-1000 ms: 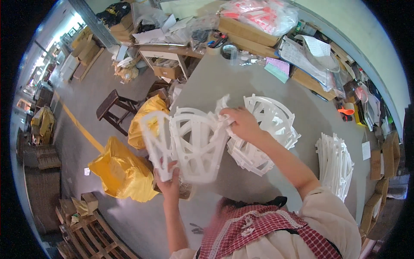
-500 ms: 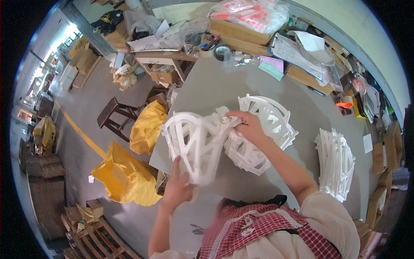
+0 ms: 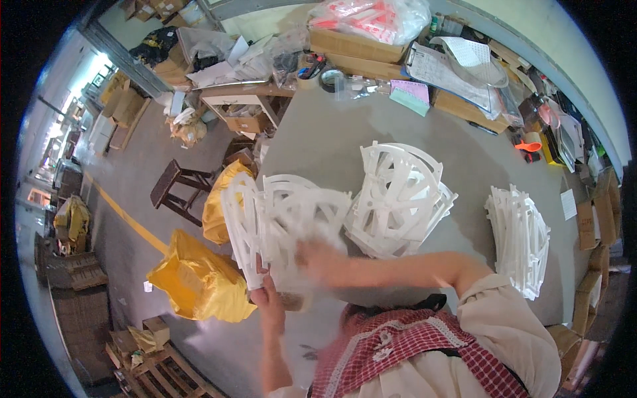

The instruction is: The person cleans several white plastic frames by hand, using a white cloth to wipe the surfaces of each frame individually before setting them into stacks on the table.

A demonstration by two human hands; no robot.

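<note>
Over the grey table (image 3: pixel 318 142) at left, pinched white latticework (image 3: pixel 315 209) low in a part-closed left hand (image 3: pixel 269 298), with the right hand (image 3: pixel 322 262) before its lower part (too blurred to tell opening or hold). Seemingly mid-handling; needed steady left support next.

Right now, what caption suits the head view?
Left hand holding white openwork panels, right hand blurred over them; more panels on a grey table.

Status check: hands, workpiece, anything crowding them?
Left hand gripping white lattice frames near bottom. Right hand blurred in front of them, grip unclear. Similar white pile close by on right.
</note>
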